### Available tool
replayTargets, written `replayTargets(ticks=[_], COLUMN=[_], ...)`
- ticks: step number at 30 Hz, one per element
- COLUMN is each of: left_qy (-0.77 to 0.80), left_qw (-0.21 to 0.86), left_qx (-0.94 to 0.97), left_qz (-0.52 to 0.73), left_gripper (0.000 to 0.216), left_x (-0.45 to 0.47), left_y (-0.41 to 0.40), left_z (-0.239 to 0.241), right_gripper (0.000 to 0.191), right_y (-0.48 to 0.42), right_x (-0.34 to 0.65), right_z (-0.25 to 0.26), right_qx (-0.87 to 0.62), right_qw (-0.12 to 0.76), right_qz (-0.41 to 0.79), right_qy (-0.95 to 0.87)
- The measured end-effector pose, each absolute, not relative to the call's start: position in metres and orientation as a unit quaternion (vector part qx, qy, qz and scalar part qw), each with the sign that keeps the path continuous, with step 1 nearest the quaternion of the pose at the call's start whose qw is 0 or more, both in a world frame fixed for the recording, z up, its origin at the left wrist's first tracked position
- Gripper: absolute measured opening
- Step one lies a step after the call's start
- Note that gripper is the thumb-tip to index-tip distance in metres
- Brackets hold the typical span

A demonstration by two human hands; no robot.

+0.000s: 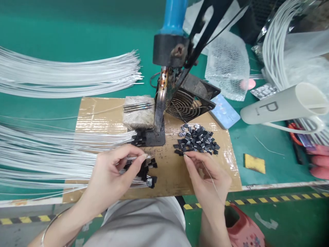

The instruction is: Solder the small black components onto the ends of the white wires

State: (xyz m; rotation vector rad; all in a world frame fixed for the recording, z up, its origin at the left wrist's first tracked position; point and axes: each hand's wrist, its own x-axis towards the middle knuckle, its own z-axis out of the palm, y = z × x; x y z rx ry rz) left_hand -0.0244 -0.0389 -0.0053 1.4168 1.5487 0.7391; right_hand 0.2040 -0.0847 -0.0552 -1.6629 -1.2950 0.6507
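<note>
My left hand (119, 173) is closed in a pinch, with a short bit of white wire showing at its fingertips. Under and beside it lies a bundle of white wires (48, 161), several ending in black connectors (151, 181). My right hand (209, 175) pinches a thin solder wire (212, 178) that trails back over the palm. Its fingertips are at the near edge of a pile of small black connector pieces (199, 139); whether they touch one is unclear. Between and beyond the hands stands a soldering iron (161, 89), tip down, in a black holder.
A pad with metal tips (138, 113) and a small fan (187, 106) flank the iron on the cardboard (169, 175). More white wires (69, 75) lie at the back left. At right are a white cup (277, 106), a blue box (224, 111) and a yellow sponge (254, 163).
</note>
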Motion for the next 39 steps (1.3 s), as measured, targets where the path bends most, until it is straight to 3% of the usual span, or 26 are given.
replayTargets(ticks=[7, 13, 23, 39], left_qy=[0.631, 0.608, 0.572, 0.598], left_qw=[0.423, 0.418, 0.517, 0.547], left_qx=[0.585, 0.612, 0.557, 0.498], left_qz=[0.283, 0.285, 0.309, 0.309], left_gripper=[0.014, 0.014, 0.015, 0.013], left_x=[-0.028, -0.031, -0.028, -0.019], left_y=[-0.04, -0.04, -0.038, -0.038], left_z=[-0.012, -0.015, -0.006, 0.007], right_gripper=[0.012, 0.006, 0.009, 0.006], right_y=[-0.078, -0.075, -0.069, -0.07], right_x=[0.182, 0.162, 0.143, 0.14], right_z=[-0.042, -0.04, -0.042, -0.041], right_qx=[-0.618, -0.574, -0.544, -0.535], right_qw=[0.546, 0.541, 0.535, 0.539], right_qz=[0.42, 0.514, 0.549, 0.561], right_qy=[-0.379, -0.337, -0.34, -0.33])
